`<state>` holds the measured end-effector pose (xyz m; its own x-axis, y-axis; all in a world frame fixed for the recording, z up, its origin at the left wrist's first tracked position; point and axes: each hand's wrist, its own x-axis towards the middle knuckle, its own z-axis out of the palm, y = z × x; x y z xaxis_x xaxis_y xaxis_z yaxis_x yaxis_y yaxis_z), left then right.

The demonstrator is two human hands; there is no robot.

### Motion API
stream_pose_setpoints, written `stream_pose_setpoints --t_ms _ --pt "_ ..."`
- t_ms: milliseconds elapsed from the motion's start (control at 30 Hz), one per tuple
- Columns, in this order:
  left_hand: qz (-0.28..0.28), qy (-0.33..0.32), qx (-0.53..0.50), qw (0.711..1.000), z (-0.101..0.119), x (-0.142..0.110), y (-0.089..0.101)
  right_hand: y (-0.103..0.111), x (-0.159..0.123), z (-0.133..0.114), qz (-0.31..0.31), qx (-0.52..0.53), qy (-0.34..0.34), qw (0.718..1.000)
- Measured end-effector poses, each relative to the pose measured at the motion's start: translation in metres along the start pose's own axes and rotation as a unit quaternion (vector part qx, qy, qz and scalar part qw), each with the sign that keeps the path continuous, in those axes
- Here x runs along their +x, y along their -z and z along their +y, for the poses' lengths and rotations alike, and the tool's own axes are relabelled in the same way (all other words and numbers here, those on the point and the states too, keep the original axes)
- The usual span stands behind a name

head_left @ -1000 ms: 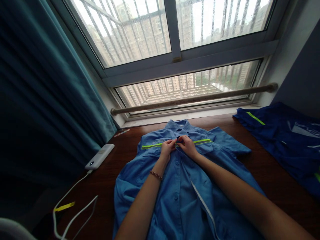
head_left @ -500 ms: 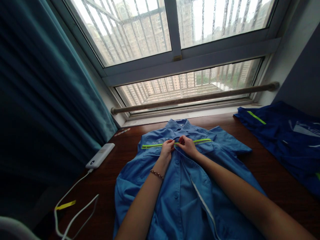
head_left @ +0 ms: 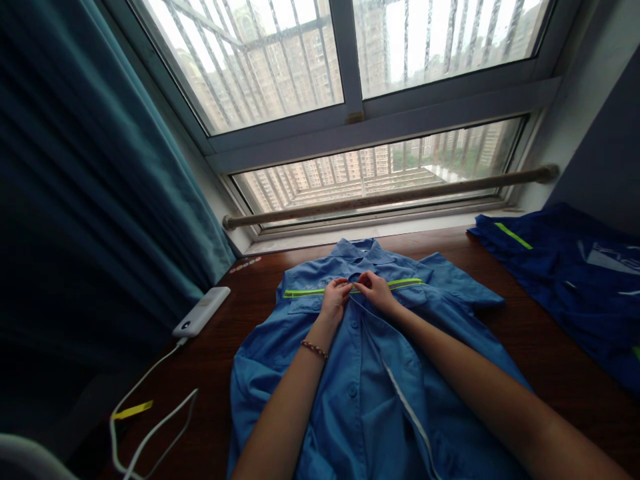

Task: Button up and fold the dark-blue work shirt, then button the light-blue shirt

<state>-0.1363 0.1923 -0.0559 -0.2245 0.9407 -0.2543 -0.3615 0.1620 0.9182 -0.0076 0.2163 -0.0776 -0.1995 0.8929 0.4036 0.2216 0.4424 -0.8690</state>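
Note:
A light blue button-up shirt (head_left: 360, 387) with a yellow-green stripe across the chest lies front up on a dark wooden table (head_left: 240, 313), collar toward the window. My left hand (head_left: 334, 298) and my right hand (head_left: 375, 291) meet at the shirt's front placket just below the collar. Both pinch the fabric edges there, fingers curled, at the stripe's level. A beaded bracelet sits on my left wrist.
A white power bank (head_left: 200, 312) with a white cable (head_left: 150, 413) lies at the table's left, beside a teal curtain (head_left: 100, 200). Dark blue garments (head_left: 565, 267) are piled at the right. A window with a rail (head_left: 390, 197) runs behind.
My hands stay at the upper placket, fingers shifting only slightly. The view has barely moved.

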Motion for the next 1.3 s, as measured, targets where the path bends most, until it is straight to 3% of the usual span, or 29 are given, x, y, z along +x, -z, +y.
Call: stream_pose_setpoints --t_ms 333,733,1000,1300 --pt "-0.030 -0.058 0.027 0.997 -0.003 0.003 0.003 0.006 0.002 0.000 0.038 0.008 0.014 0.999" --pt "-0.036 -0.136 0.089 0.986 -0.006 0.003 0.003 0.004 0.000 0.000 -0.008 -0.052 0.033 0.998" --pt "-0.090 -0.257 0.243 0.931 -0.008 0.001 0.007 0.005 0.001 0.001 -0.002 -0.104 0.000 0.995" --pt "-0.007 -0.293 0.383 0.876 -0.009 0.018 0.014 0.003 -0.016 -0.027 -0.006 -0.115 -0.037 0.993"
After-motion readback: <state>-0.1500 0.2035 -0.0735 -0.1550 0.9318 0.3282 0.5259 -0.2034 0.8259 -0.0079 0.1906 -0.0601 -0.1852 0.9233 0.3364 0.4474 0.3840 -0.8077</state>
